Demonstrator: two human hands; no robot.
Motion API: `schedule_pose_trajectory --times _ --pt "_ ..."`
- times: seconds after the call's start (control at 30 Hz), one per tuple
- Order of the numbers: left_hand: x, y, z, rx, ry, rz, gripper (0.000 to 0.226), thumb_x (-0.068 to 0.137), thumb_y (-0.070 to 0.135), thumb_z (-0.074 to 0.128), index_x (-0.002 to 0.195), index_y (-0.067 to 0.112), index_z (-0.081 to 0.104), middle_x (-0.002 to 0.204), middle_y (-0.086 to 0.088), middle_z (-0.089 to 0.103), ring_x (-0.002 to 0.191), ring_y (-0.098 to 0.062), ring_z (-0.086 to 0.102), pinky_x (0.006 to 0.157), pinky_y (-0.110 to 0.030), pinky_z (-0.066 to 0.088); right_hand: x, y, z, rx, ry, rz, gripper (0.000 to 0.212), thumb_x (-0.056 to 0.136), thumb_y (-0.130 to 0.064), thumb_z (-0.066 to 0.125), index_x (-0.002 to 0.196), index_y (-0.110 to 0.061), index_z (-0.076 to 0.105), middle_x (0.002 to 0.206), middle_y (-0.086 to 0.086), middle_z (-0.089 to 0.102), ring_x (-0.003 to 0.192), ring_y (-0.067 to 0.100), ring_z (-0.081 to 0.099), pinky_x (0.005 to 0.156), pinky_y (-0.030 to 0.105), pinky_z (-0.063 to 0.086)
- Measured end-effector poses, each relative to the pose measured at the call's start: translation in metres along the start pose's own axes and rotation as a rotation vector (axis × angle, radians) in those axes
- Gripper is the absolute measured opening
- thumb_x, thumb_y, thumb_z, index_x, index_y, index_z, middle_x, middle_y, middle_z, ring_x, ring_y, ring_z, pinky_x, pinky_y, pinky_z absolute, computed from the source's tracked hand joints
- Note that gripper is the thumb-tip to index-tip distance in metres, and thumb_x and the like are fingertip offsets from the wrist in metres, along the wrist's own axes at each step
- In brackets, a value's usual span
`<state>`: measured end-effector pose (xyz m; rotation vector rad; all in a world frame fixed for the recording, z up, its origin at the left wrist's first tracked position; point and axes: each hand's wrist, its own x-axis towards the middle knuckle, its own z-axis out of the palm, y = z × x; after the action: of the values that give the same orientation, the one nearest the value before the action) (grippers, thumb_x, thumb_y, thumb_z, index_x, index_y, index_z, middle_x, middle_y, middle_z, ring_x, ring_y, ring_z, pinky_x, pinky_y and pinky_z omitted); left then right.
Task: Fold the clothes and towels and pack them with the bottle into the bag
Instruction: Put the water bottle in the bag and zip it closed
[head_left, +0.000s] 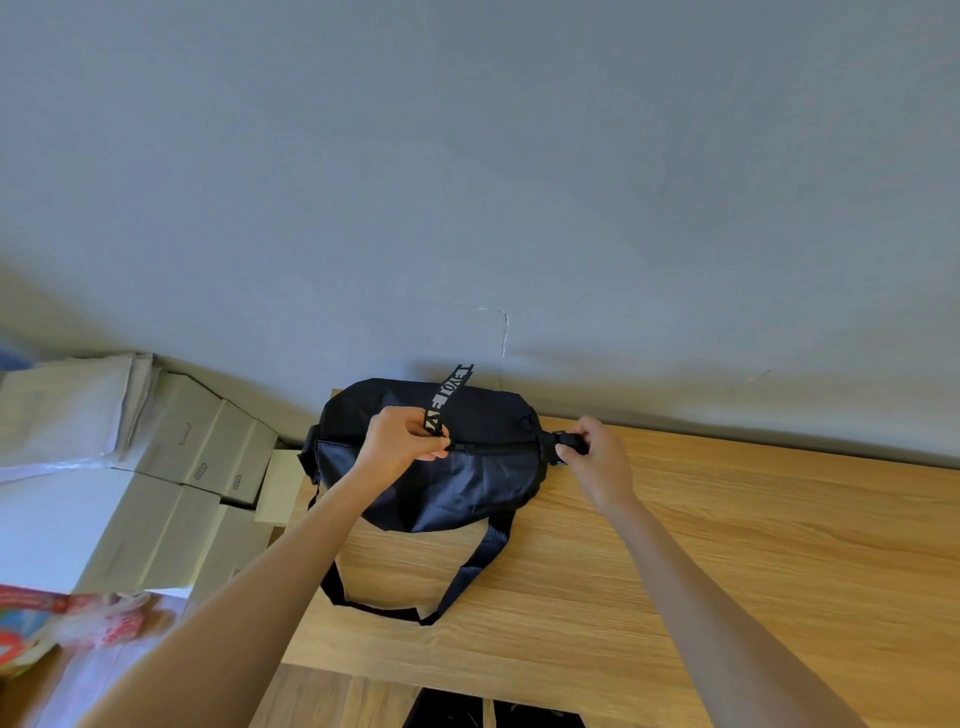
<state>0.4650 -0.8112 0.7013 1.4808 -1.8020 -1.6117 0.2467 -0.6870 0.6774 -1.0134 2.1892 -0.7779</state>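
1. Cardboard boxes (197, 457) are stacked off the table's left edge; their small printed marks are too small to read.
2. The left hand (400, 441) pinches the zipper (493, 448) at the top of the dark bag (467, 488).
3. The bag sits at the table's (727, 545) far left corner, against the wall; its lettered strap (447, 397) is only partly legible.
4. The right hand (597, 457) grips the bag's end tab (571, 442).

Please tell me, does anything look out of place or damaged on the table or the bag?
Nothing looks damaged or spilled. The black bag sits near the left end of the wooden table, against the wall, its carry strap lying loose in front.
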Motion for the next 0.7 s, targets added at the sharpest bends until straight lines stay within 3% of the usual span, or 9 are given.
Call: schedule_pose_trajectory --times 0.23,0.47,0.7 --pt "-0.001 -0.012 -0.031 0.005 0.044 -0.019 0.014 0.075 -0.006 0.072 0.081 0.006 0.069 0.06 0.005 0.069 0.058 -0.007 0.069 0.056 -0.014 0.053 -0.002 0.001 0.0 0.044 0.017 0.0 0.018 0.085 -0.009 0.064 0.078 -0.016 0.049 0.076 0.002 0.056 0.072 0.024 0.055 0.062 0.034 0.041" --pt "0.0 -0.028 -0.068 0.021 0.074 -0.048 0.014 0.075 -0.008 0.071 0.078 0.005 0.068 0.057 0.003 0.068 0.056 -0.007 0.067 0.058 -0.015 0.054 -0.004 0.001 0.001 0.042 0.037 0.01 0.011 0.085 -0.009 0.064 0.085 -0.01 0.054 0.08 0.004 0.06 0.077 0.024 0.058 0.069 0.041 0.047" --pt "-0.006 -0.042 -0.106 0.015 0.177 -0.046 0.014 0.075 -0.01 0.07 0.08 0.003 0.068 0.063 -0.006 0.068 0.054 -0.007 0.066 0.057 -0.015 0.054 -0.004 0.001 0.002 0.048 0.05 -0.005 0.012 0.084 -0.006 0.065 0.081 -0.009 0.054 0.078 0.007 0.061 0.075 0.026 0.058 0.065 0.037 0.044"
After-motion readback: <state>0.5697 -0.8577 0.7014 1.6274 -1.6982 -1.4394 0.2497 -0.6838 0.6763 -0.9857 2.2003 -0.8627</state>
